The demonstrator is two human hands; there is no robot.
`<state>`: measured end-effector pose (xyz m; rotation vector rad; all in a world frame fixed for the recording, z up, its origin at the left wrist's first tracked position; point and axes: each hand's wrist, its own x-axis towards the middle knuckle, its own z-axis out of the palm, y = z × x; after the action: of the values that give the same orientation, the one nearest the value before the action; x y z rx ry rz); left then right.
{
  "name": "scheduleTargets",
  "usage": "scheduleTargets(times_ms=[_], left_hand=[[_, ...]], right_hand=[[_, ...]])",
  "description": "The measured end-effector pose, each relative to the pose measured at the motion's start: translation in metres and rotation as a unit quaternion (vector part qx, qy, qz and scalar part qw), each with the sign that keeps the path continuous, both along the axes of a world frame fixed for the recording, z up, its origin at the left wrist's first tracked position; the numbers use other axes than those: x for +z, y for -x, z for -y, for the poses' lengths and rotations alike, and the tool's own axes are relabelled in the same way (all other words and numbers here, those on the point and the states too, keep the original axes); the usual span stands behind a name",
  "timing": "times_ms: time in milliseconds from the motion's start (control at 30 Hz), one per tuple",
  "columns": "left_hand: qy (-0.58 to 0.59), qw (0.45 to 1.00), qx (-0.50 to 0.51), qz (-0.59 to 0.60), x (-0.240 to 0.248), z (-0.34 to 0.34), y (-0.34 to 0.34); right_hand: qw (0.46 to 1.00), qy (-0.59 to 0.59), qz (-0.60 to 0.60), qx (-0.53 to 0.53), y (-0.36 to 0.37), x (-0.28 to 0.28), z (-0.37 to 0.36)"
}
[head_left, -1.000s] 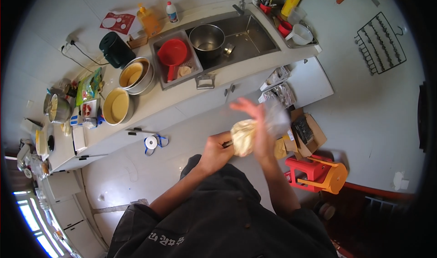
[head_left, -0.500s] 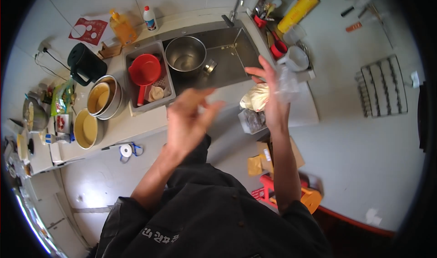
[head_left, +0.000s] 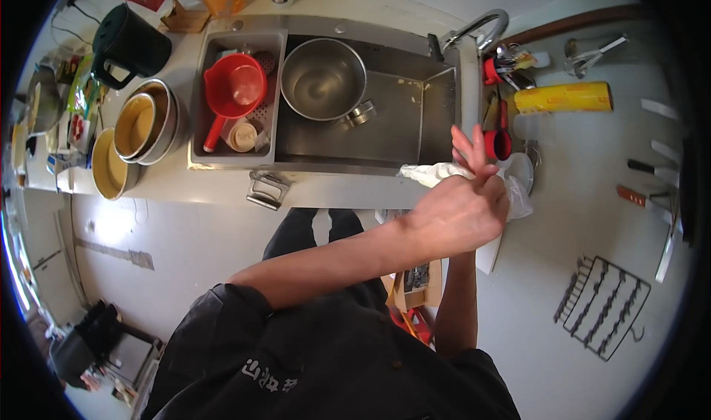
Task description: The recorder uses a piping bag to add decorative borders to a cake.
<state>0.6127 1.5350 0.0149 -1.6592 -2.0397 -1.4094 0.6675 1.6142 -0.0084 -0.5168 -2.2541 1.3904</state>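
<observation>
My left hand (head_left: 463, 209) is closed and crosses over my right hand at the front right of the counter. Its fingertips are hidden from view. Beyond the left hand, fingers of my right hand (head_left: 472, 152) stick up, spread apart; its palm and wrist are mostly covered. A crinkled piece of clear plastic (head_left: 521, 199) shows just past the left knuckles, and whether the fingers grip it cannot be made out. Next to both hands lies a cream-coloured soft bundle (head_left: 431, 173) on the counter edge, partly covered by the left hand.
The sink (head_left: 400, 135) holds a steel bowl (head_left: 324, 79) and a small metal ring (head_left: 361, 113). Left of them, a grey basin (head_left: 196, 135) contains a red strainer-like scoop (head_left: 235, 85). Round cake tins (head_left: 111, 170) and a dark kettle (head_left: 129, 46) stand further left. A yellow roll (head_left: 564, 97) lies right.
My left hand has moved right, from in front of the sink onto my right hand, and has closed. The whole view has shifted and turned; the right hand's fingers remain spread.
</observation>
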Motion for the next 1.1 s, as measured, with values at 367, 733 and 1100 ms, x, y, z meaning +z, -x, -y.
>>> scheduleTargets(times_ms=[367, 733, 1100], left_hand=[[0.035, 0.969, 0.072, 0.233, -0.080, -0.073, 0.032], [0.047, 0.945, 0.123, 0.301, -0.123, -0.091, 0.040], [0.052, 0.916, 0.175, 0.357, -0.137, -0.090, 0.044]], right_hand=[[0.988, 0.118, 0.042, 0.091, 0.045, -0.105, -0.077], [0.965, 0.186, 0.064, 0.173, 0.075, -0.185, -0.098], [0.973, 0.102, 0.088, 0.186, 0.099, -0.202, -0.090]])
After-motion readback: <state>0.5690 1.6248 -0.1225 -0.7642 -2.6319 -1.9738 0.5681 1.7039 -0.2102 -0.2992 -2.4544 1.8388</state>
